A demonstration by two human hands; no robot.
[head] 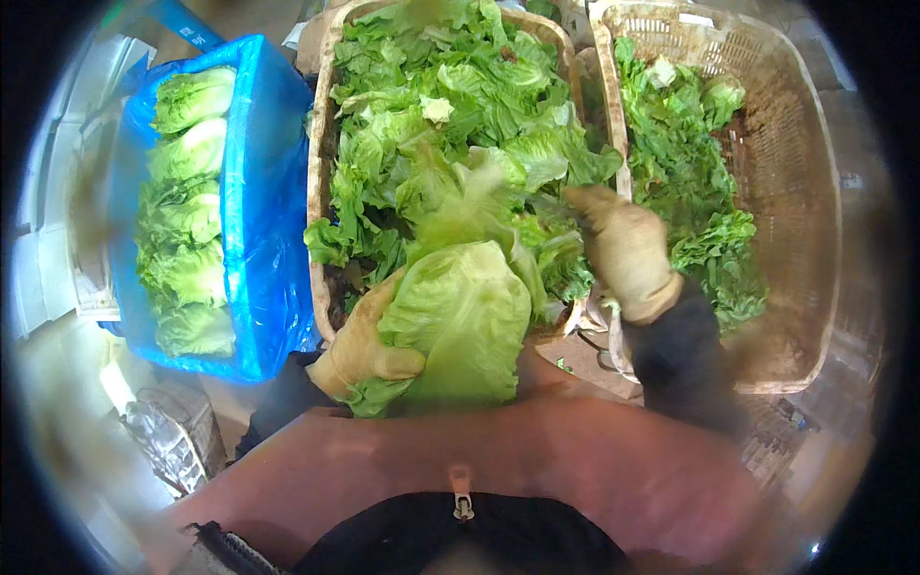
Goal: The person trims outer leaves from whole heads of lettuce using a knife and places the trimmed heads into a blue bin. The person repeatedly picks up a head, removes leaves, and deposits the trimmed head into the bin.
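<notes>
A head of green leafy lettuce (460,316) lies close before my chest, its pale base up and its outer leaves blurred at the far side. My left hand (370,345), in a tan glove, grips it from the left, the thumb over the leaves. To the right of the head, my right hand (629,251), gloved too, is curled over the gap between two crates; a dark, blurred shape is at its fingertips, too unclear to name. Loose lettuce leaves (460,93) fill the middle plastic crate (320,180) beneath and beyond the held head.
On the left stands a crate lined with blue plastic film (269,215), holding a row of lettuce heads (190,208). The dirty plastic crate (790,215) on the right has leaves (675,158) along its left side. A pink apron (460,438) covers my front.
</notes>
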